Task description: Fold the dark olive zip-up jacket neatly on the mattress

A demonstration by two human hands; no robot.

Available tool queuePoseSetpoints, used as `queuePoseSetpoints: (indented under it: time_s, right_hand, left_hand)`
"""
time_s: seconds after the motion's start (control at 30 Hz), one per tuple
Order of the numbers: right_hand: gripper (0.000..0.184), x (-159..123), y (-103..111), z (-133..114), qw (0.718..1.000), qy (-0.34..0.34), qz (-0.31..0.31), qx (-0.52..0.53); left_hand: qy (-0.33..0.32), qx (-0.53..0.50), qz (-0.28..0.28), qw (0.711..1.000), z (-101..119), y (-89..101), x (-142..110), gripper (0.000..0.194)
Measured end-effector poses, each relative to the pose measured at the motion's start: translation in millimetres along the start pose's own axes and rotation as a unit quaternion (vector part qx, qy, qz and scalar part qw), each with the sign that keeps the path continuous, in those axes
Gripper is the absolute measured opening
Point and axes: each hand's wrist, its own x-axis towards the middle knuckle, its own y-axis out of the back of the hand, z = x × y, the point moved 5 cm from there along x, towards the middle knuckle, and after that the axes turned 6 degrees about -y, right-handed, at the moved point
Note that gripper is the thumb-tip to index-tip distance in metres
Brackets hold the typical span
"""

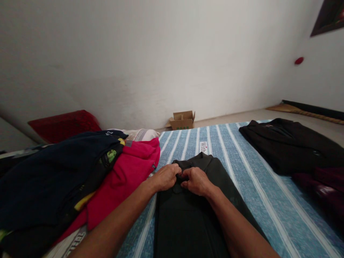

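Note:
A dark shirt (188, 218) lies flat on the blue striped bedsheet (258, 200), collar pointing away from me. My left hand (167, 176) and my right hand (195, 181) meet just below the collar, fingers pinched on the shirt's front placket. Both forearms reach in from the bottom edge over the shirt's body.
A heap of clothes lies at the left: a navy garment (53, 175) over a pink one (126, 175). A red pillow (64, 124) sits behind it. Folded black clothing (290, 145) and a maroon piece (322, 186) lie at the right. A small cardboard box (182, 120) stands on the floor by the wall.

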Motion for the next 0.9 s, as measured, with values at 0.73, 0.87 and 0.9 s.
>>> queuePoseSetpoints:
  time_s: [0.73,0.87,0.9]
  right_hand:
    - [0.023,0,5,1,1.000,0.015,-0.017,-0.008]
    - [0.024,0,4,3,0.999,0.036,-0.037,0.003]
    - [0.025,0,4,3,0.998,0.039,-0.039,0.008]
  left_hand:
    - [0.121,0.025,0.173,0.977,17,-15.9,-31,0.056]
    - [0.153,-0.023,0.191,0.969,20,-35.2,-45,0.053]
    - [0.164,-0.034,0.188,0.968,19,-39.7,-46,0.054]
